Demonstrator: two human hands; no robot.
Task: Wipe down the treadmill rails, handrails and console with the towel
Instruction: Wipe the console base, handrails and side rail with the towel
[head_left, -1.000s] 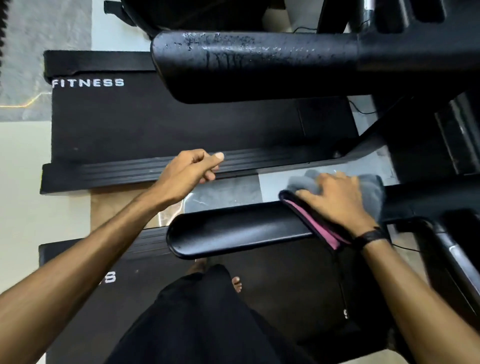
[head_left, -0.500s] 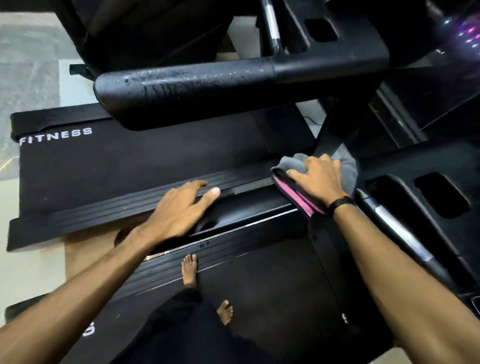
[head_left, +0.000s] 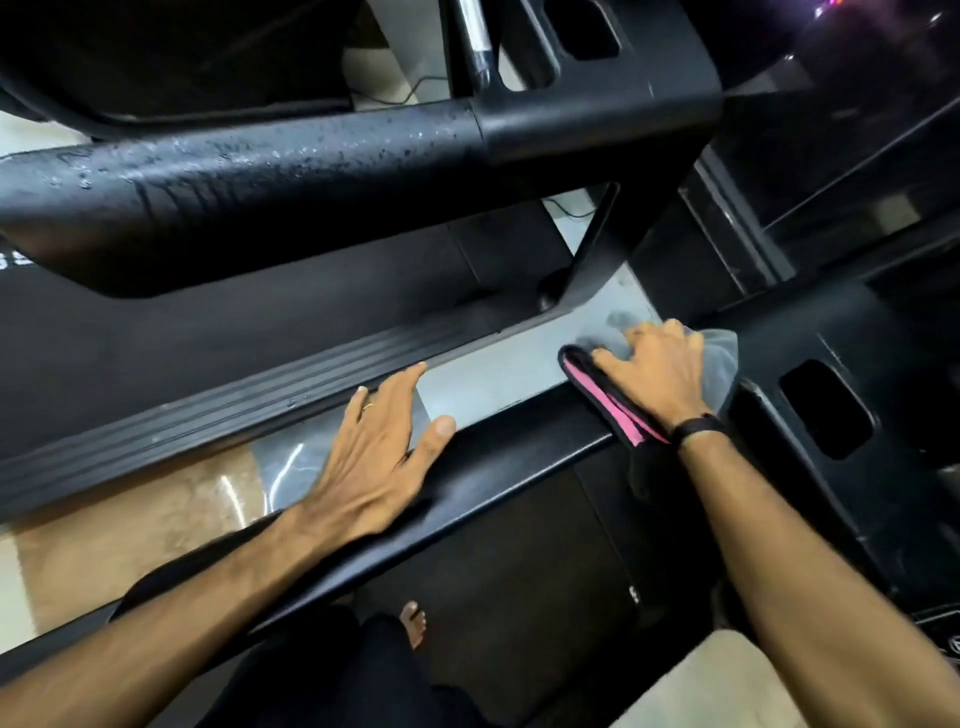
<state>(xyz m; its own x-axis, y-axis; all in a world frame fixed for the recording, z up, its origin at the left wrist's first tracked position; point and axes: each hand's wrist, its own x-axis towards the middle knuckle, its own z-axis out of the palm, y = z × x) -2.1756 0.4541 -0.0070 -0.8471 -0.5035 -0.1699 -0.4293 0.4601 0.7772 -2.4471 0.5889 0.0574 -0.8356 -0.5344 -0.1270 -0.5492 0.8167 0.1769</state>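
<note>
The right hand (head_left: 657, 371) presses a grey towel (head_left: 719, 358) with a pink edge onto the near handrail (head_left: 519, 457), at the end where the rail meets the console (head_left: 810, 374); its fingers (head_left: 610, 361) lie spread and slightly bent over the cloth. The left hand (head_left: 382, 452) rests flat on the same handrail, further along, fingers straight and holding nothing. A second handrail (head_left: 234, 182), speckled with droplets, crosses above. A bare foot (head_left: 414, 621) stands on the belt (head_left: 519, 571) below.
</note>
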